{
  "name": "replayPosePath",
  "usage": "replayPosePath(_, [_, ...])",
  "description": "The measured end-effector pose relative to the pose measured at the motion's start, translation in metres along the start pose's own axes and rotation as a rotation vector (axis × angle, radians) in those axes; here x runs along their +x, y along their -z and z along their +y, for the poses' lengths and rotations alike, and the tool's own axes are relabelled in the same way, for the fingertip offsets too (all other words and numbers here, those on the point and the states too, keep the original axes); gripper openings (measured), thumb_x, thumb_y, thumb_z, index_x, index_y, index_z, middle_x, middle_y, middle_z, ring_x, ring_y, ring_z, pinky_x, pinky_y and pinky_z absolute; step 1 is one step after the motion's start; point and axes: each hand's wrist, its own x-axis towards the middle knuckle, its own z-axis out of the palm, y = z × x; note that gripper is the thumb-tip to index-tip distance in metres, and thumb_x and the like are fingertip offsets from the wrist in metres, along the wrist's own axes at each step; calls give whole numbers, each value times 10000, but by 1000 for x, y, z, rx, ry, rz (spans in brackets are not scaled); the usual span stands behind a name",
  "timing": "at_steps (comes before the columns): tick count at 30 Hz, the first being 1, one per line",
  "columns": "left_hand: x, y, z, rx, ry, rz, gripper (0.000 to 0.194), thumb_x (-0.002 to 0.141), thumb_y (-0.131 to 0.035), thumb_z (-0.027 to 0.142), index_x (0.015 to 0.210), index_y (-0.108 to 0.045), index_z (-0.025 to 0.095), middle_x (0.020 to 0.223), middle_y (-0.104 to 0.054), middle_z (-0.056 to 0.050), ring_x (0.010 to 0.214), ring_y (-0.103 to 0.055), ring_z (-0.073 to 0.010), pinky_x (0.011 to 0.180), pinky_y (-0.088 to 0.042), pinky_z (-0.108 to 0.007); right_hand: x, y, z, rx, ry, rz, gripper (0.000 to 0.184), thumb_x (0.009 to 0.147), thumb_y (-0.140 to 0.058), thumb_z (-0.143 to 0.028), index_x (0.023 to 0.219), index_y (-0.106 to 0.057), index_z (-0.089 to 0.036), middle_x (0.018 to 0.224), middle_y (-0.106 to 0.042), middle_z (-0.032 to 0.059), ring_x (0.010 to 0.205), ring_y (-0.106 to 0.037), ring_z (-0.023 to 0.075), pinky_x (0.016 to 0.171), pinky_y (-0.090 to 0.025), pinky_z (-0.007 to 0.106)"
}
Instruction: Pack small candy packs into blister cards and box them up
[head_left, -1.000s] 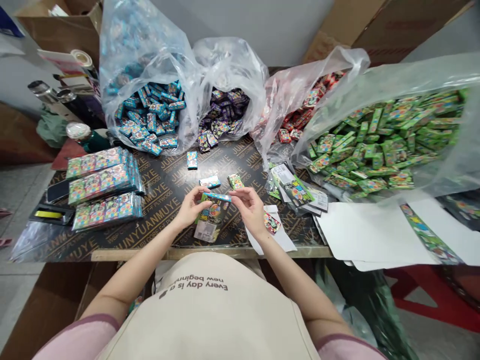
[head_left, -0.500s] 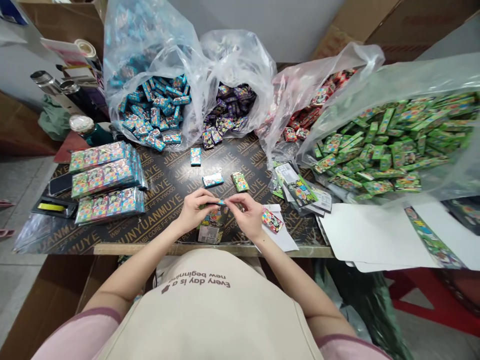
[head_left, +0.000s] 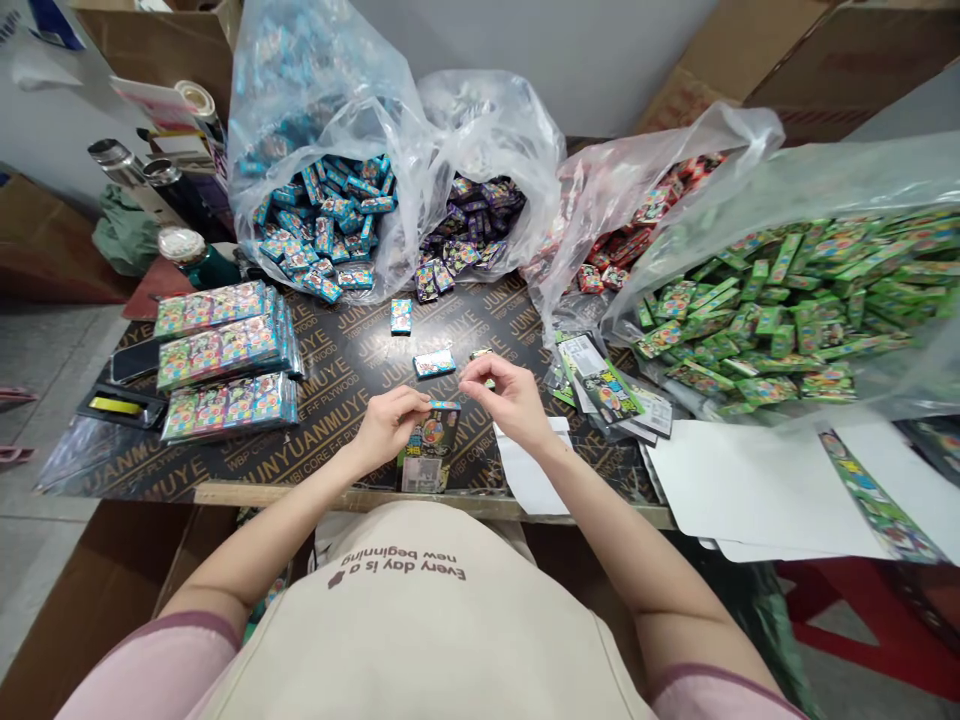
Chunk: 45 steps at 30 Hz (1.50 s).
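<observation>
My left hand (head_left: 394, 422) is closed around the left end of a small blue printed box (head_left: 444, 406), pinching it between thumb and fingers. Beneath that box, a dark printed card (head_left: 426, 468) lies near the table's front edge. My right hand (head_left: 510, 395) hovers just right of the blue box, its fingers loosely curled and apart from it. It partly covers a small green box (head_left: 480, 354). Beyond my hands lie a blue box with its white side up (head_left: 434, 364) and another blue box (head_left: 401, 317). White paper (head_left: 525, 470) sits under my right wrist.
Clear bags of blue boxes (head_left: 322, 215), purple boxes (head_left: 469, 225), red boxes (head_left: 630, 240) and green boxes (head_left: 780, 310) line the back. Wrapped multi-packs (head_left: 225, 365) are stacked left, beside a tape cutter (head_left: 120, 406). Printed cards (head_left: 607, 385) and white sheets (head_left: 750, 485) lie right.
My right hand has let go of the blue box and moved right and slightly away, over the green box. My left hand keeps its hold. The red box by my right wrist is now out of sight.
</observation>
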Motion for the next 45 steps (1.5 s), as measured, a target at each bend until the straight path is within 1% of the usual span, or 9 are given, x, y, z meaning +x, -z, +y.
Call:
replayPosePath(6, [1,-1,-4,-52,119,50,58,760,-660,197,724,-626,167,839,-728,-84,787,-688,-201,753,-533,-336,10,-14,-5,105,-76,-321,83,781,-597,-239,845,-558,-203,668,-547,-34,627,-498,120,617,-390,256])
replayPosePath(9, [2,3,-2,-35,114,32,30,748,-630,176,730,-608,167,833,-721,-80,779,-681,-196,739,-523,-323,12,-17,-6,104,-83,-396,322,803,-571,-218,1112,-480,-224,674,-526,-57,622,-503,118,617,-391,247])
replayPosePath(23, [2,-7,1,-22,225,135,131,748,-683,248,681,-593,180,750,-703,-32,710,-658,-171,704,-507,-304,9,-29,2,-82,-38,-309,356,750,-568,-158,1090,-501,-235,677,-487,-53,640,-492,128,652,-387,262])
replayPosePath(27, [-2,-12,1,-130,314,186,162,710,-726,259,778,-604,176,754,-684,-15,714,-645,-150,705,-502,-277,4,-37,13,158,-305,-182,414,623,-699,-270,986,-503,-233,613,-427,-82,564,-435,112,553,-358,235])
replayPosePath(29, [-8,-20,-3,-317,399,199,380,648,-780,296,959,-598,176,800,-687,-14,738,-653,-151,704,-512,-268,2,-43,20,387,-536,-199,377,615,-674,-314,937,-498,-229,560,-407,-95,502,-407,106,498,-346,228])
replayPosePath(33, [-28,-25,-5,-560,570,58,453,649,-776,396,989,-628,137,836,-715,-47,727,-673,-184,690,-545,-306,-1,-44,33,626,-730,-81,317,622,-652,-371,857,-492,-231,537,-428,-95,462,-418,100,463,-350,225])
replayPosePath(36, [-40,4,5,-362,503,75,283,762,-690,361,945,-680,145,894,-731,-65,783,-686,-209,739,-557,-341,-4,-31,47,652,-674,-47,350,673,-652,-479,874,-499,-238,649,-560,-53,531,-513,110,525,-406,241])
replayPosePath(40, [-55,74,11,214,144,282,260,824,-575,191,1056,-684,233,1099,-703,-38,1035,-650,-220,947,-507,-403,-13,-15,73,503,-586,75,350,697,-664,-513,879,-540,-241,740,-622,-15,592,-555,121,574,-431,253])
replayPosePath(45, [-100,134,-35,760,53,390,550,739,-541,72,1236,-602,300,1248,-634,3,1162,-586,-263,1044,-436,-481,-28,1,92,-70,-273,154,232,796,-580,-434,859,-610,-212,854,-640,48,805,-587,199,773,-463,356])
